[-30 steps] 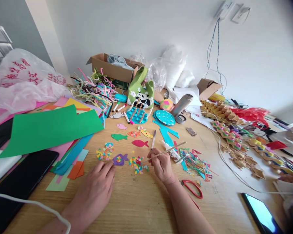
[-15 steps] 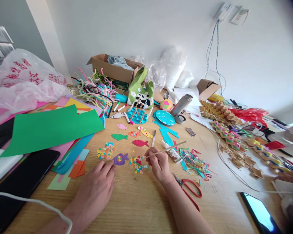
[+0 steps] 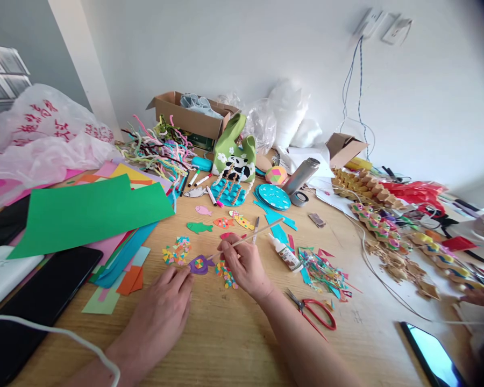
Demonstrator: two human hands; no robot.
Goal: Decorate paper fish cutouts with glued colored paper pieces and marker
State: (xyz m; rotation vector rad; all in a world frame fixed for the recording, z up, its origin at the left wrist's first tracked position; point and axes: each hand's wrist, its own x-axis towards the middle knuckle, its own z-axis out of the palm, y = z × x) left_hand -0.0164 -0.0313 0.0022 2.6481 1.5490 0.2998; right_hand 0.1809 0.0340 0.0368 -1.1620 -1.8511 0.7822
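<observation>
A purple paper fish (image 3: 204,267) with a multicoloured round patch lies flat on the table. My left hand (image 3: 161,303) rests palm down, its fingertips on the fish's left edge. In a pinch, my right hand (image 3: 244,266) grips a thin wooden stick (image 3: 262,232); its lower tip is at the fish's tail. Beside the fish are two piles of small paper bits, confetti pieces (image 3: 177,250) on the left and paper dots (image 3: 227,277) partly behind my right hand. Paper fish, among them a green fish (image 3: 199,228) and an orange fish (image 3: 222,222), lie farther back.
Right of my hand are a glue bottle (image 3: 287,255), paper scraps (image 3: 325,270) and red-handled scissors (image 3: 319,313). Green paper sheets (image 3: 92,215) and a black device (image 3: 52,306) lie left. A metal flask (image 3: 302,176) stands behind. At far right, another person's hand (image 3: 482,297) shows near a phone (image 3: 429,352).
My right hand has moved left with the stick, from over the paper dots to the purple fish's tail. My left hand stays at the fish. The view has shifted slightly.
</observation>
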